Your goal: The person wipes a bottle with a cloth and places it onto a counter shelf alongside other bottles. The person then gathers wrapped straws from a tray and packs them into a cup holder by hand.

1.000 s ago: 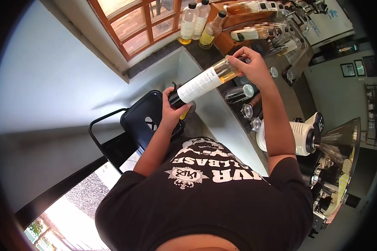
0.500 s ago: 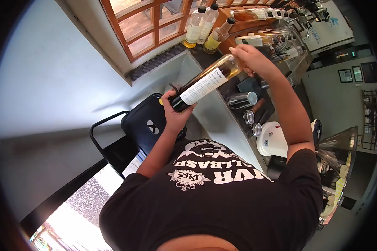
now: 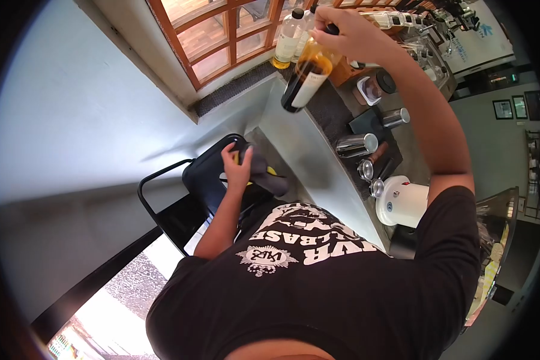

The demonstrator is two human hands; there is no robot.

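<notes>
My right hand (image 3: 357, 37) is closed round the capped neck of a glass syrup bottle (image 3: 309, 84). Dark liquid fills its lower part, and a white label faces me. The bottle hangs tilted over the far end of the counter, near a clear bottle (image 3: 288, 41) with a black cap and yellow liquid at the bottom. Low on the left, my left hand (image 3: 237, 171) grips a dark grey cloth (image 3: 267, 174) with yellow patches. Beneath that hand is a black chair (image 3: 207, 177).
Along the counter stand metal cups (image 3: 357, 145), a jar with a dark lid (image 3: 375, 87), portafilter-like tools (image 3: 366, 170) and a white round machine (image 3: 402, 201). A wood-framed window (image 3: 222, 30) is at the back, a wall (image 3: 90, 120) on the left.
My left hand has let go of the bottle's base and moved down, the cloth now showing in it. My right hand has carried the bottle up and away, its base swinging downward.
</notes>
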